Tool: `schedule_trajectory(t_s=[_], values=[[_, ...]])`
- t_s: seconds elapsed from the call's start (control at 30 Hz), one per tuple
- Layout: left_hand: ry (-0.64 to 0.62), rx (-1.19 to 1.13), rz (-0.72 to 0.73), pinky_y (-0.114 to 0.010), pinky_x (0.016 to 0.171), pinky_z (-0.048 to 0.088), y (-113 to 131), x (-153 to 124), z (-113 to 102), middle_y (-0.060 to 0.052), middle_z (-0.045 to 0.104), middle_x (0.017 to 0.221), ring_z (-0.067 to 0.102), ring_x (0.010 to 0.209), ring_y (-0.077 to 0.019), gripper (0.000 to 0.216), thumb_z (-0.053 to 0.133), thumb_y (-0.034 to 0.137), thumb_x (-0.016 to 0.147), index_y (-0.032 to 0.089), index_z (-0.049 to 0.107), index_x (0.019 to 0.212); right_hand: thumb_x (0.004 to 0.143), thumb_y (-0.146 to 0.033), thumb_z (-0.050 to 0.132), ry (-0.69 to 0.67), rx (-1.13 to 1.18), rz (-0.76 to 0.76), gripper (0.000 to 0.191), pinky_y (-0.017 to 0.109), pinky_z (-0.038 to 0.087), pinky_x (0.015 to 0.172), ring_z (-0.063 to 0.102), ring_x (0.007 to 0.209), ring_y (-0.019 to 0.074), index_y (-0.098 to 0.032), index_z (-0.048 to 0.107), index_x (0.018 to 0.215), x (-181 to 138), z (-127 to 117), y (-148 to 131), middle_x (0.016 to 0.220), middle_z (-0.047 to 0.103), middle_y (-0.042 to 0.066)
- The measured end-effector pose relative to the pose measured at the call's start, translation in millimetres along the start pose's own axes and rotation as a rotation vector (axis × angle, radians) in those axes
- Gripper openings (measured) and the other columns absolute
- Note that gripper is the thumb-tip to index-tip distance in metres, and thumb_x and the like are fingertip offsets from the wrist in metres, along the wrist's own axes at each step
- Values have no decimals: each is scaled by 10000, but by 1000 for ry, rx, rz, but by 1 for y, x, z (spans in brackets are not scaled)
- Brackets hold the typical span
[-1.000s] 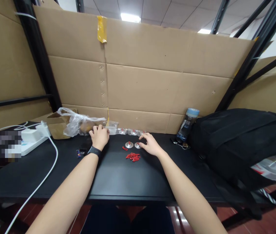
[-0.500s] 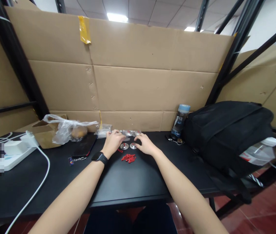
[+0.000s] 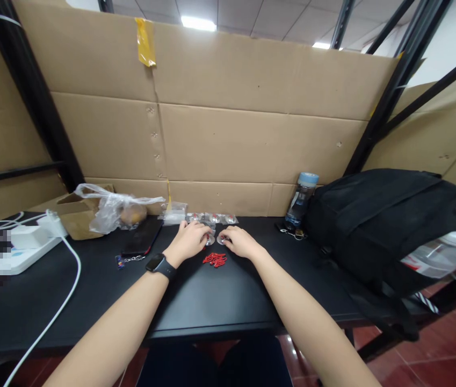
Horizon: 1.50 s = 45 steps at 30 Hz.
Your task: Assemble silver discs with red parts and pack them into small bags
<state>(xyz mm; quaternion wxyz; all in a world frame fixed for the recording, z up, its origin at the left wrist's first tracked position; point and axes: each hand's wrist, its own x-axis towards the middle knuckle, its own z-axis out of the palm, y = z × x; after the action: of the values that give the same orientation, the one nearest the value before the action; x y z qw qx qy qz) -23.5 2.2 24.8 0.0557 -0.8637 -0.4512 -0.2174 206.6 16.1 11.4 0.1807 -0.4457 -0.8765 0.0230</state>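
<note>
Left hand [image 3: 190, 240]: since the last frame, yours has come down over the left disc [image 3: 211, 241]; fingers curled, pinch cannot be told.
Right hand [image 3: 240, 241]: your fingers now bend over the right disc [image 3: 220, 240]; closure unclear.
Discs: side by side, just beyond the red pieces [image 3: 214, 260].

Left hand [image 3: 190, 239]: fingers at one silver disc [image 3: 211, 241] | Right hand [image 3: 241, 242]: fingers at second disc [image 3: 220, 239] | Red pieces [image 3: 215, 260]: heaped in front | Clear packets [image 3: 214, 218]: row behind
</note>
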Motion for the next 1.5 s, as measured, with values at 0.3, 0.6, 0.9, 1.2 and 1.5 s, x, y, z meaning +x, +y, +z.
schedule_trajectory(t_s=[0.3,0.6,0.9,1.2,1.5], values=[[-13,115,-10,-437,912,310,-2,3,16,-64,747,934,575,1030,-280,206,513,212,917,270,710,898,904,-223,623,-12,-129,23,156,286,446,845,662,1005,215,-252,747,994,1,-8,-7,1041,740,49],[29,189,-34,-459,910,302,-9,8,30,-89,709,870,533,1047,-293,211,505,227,957,226,645,799,893,-219,637,-47,-182,90,134,287,433,833,695,950,218,-261,763,912,3,-12,-10,962,772,47],[21,212,-32,-473,895,333,-4,2,27,-113,675,1027,518,1066,-297,231,443,228,984,203,652,889,956,-221,543,-19,-214,57,160,329,417,819,599,1002,241,-190,685,889,2,-4,-8,1047,679,112],[140,41,-184,-483,940,392,5,1,20,-115,487,1358,425,1224,-309,233,418,289,995,238,645,1004,970,-218,505,190,156,37,86,353,410,889,511,1031,211,-201,577,927,5,11,-6,1075,587,74],[251,-223,-384,-494,954,422,7,7,18,-105,492,1313,475,1211,-298,224,440,373,994,249,625,1019,963,-268,490,405,474,57,150,341,442,918,544,1017,202,-205,569,851,10,2,-11,989,591,62]])
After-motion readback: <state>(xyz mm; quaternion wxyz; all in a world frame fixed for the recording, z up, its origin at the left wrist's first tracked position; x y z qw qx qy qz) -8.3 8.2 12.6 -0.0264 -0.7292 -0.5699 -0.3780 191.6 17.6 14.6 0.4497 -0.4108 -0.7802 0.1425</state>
